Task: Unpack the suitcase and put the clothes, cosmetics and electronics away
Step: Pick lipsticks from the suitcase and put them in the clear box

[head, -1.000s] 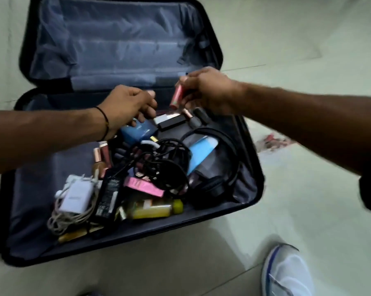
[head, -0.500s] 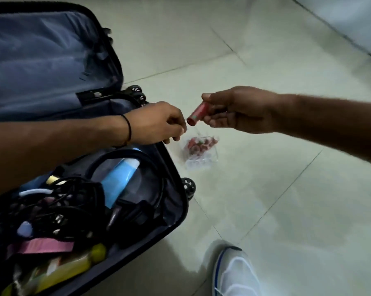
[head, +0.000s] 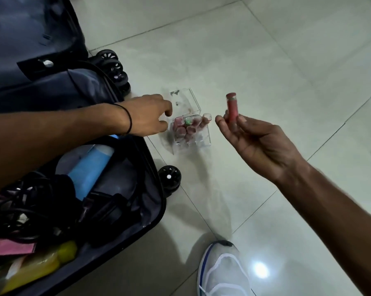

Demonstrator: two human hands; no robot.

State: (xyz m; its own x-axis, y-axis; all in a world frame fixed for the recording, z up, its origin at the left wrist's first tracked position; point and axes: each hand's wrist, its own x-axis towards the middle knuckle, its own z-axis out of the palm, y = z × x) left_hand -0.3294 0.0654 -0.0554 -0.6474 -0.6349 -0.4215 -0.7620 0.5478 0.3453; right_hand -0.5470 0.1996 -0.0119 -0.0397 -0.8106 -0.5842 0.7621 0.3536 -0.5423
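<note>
My right hand [head: 257, 144] is turned palm up and pinches a red lipstick tube [head: 231, 110] upright between thumb and fingers, to the right of a clear plastic organiser box [head: 193, 137] on the floor. Several lipsticks [head: 184, 127] stand in the box. My left hand [head: 148, 116] reaches across the open suitcase [head: 154, 210] and touches the box's left side with its fingertips. Whether it holds anything I cannot tell. In the suitcase lie black cables [head: 30, 210], headphones [head: 107, 206], a blue tube [head: 90, 167], a yellow bottle [head: 37, 265] and a pink packet [head: 9, 246].
The suitcase's lid [head: 30, 39] stands open at the upper left, its black wheels [head: 114, 67] towards the box. Pale floor tiles [head: 265, 50] spread to the right. A white shoe [head: 223, 272] is at the bottom edge.
My view swung right from the suitcase to the floor. My right hand carried the lipstick out past the organiser box and turned palm up. My left hand moved from the suitcase to the box.
</note>
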